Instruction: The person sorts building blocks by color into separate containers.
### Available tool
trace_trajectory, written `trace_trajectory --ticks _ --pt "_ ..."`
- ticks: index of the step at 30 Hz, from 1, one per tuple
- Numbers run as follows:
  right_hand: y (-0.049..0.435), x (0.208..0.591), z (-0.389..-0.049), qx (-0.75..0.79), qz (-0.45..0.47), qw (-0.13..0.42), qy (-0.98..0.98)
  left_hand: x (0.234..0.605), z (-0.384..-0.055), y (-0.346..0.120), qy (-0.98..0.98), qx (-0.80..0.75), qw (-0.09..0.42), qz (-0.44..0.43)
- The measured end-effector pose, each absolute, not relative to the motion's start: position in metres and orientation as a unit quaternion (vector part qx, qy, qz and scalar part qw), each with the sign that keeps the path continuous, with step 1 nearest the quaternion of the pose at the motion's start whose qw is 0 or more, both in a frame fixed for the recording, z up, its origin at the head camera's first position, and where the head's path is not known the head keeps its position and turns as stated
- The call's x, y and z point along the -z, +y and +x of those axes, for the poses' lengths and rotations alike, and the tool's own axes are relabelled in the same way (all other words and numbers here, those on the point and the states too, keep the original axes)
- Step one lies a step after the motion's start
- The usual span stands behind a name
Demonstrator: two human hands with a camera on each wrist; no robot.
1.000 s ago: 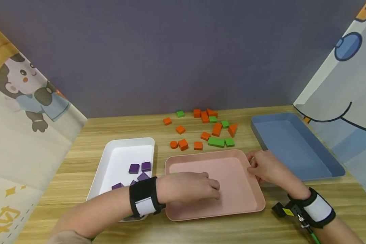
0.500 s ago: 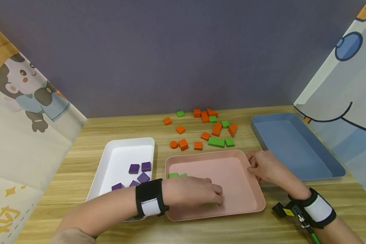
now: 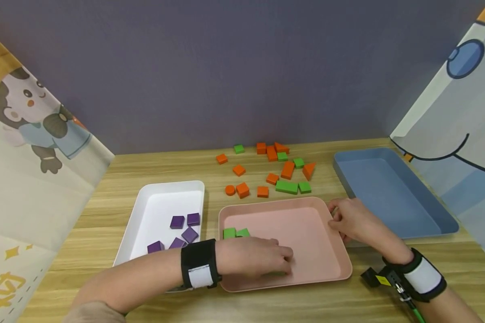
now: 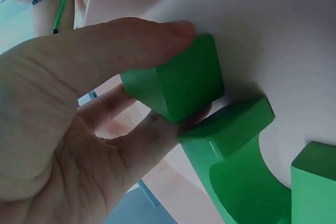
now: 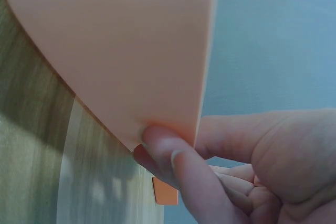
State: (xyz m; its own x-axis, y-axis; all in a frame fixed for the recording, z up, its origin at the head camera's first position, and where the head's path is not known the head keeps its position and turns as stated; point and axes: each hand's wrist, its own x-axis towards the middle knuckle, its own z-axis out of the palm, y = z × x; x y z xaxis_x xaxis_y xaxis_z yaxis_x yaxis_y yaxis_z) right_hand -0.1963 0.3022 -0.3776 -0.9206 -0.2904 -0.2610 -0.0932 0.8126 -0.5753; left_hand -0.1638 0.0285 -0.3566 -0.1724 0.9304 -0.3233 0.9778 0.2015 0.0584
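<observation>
Orange blocks [image 3: 288, 170] and loose green blocks [image 3: 286, 187], among them cubes, triangles and a disc, lie scattered behind a pink tray [image 3: 313, 237] at the centre of a table, with a white tray [image 3: 155, 211] of purple blocks [image 3: 177, 222] to one side and a blue tray [image 3: 392, 193] to the other. A person's left forearm [image 3: 145, 276], banded at the wrist by a black strap [image 3: 198, 264], crosses the white tray's near corner and hides part of it from the head camera. The table [image 3: 105, 211] has a pale wood grain and meets a dark grey wall [image 3: 242, 76]; cartoon figures decorate the light panels [image 3: 20, 188] on either side. Inside the pink tray, the left hand [image 3: 252, 256] pinches a green block [image 4: 191, 82] between thumb and fingers, while the right hand [image 3: 355, 222] grips the tray's side wall near its far corner. The held block is plain green, flat-faced and straight-edged, tilted in the left wrist view; whether it touches the tray floor cannot be told. Just beside it sits a green arch [image 4: 231, 150] with a curved cutout, and another green piece [image 4: 315, 182] stands near the arch.
</observation>
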Motion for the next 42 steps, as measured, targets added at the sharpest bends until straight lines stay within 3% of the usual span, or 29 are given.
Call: trace_trajectory --ticks 7,12,21,25,31,42 --pt "0.301 0.377 -0.196 0.287 -0.1 0.17 0.937 0.351 -0.169 0.029 0.767 0.068 0.166 0.616" --pt "0.302 0.377 -0.196 0.282 -0.108 0.164 0.939 0.329 -0.194 0.028 0.786 0.034 0.162 0.596" --pt "0.301 0.376 -0.196 0.277 -0.109 0.157 0.941 0.305 -0.264 0.008 0.856 -0.04 -0.018 0.515" --pt "0.301 0.376 -0.196 0.277 -0.109 0.158 0.941 0.307 -0.294 -0.001 0.887 -0.048 -0.058 0.455" --pt "0.302 0.379 -0.195 0.279 -0.116 0.154 0.941 0.318 -0.332 -0.009 0.933 -0.023 -0.041 0.356" --pt "0.301 0.379 -0.195 0.28 -0.105 0.16 0.941 0.335 -0.372 -0.026 0.965 -0.052 0.101 0.236"
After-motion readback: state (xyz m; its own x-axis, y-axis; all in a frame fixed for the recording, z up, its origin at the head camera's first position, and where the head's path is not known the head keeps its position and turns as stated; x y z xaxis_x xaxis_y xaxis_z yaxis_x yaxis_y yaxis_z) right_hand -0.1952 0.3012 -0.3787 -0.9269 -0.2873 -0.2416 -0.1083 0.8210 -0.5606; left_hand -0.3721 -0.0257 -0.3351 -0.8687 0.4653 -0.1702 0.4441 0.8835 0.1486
